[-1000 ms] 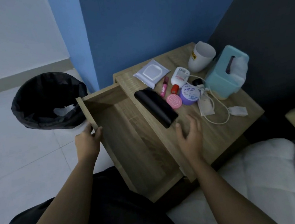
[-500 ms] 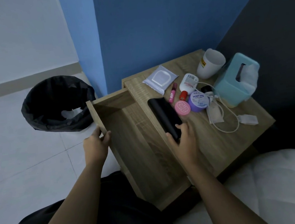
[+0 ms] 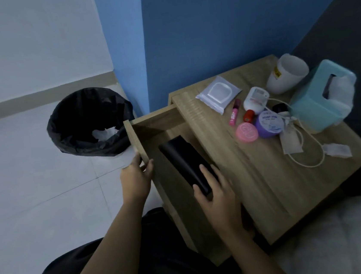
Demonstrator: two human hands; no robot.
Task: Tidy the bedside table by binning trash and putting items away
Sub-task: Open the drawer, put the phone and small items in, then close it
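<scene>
The wooden bedside surface point(image 3: 270, 183) stands in the corner by the blue wall, and its drawer point(image 3: 149, 127) is pulled out toward the person. On the floor to the left, well apart from the drawer, stands a bin with a black bag point(image 3: 90, 122) and something white is inside it. At the far side of the surface there is a teal tissue box point(image 3: 319, 100) and, just beside it, a white cup point(image 3: 287, 75). The black wallet point(image 3: 183, 159) lies inside the open drawer, and the right hand point(image 3: 218, 198) has its grip clamped on the near end of it. The left hand point(image 3: 136, 178) has its grip closed on the front edge of the drawer. Smaller things lie near together on the surface: a wipes packet point(image 3: 217, 93), a purple jar point(image 3: 268, 123), a pink round tin point(image 3: 247, 132), a white cable point(image 3: 310, 156) and a pink lip balm point(image 3: 234, 112).
</scene>
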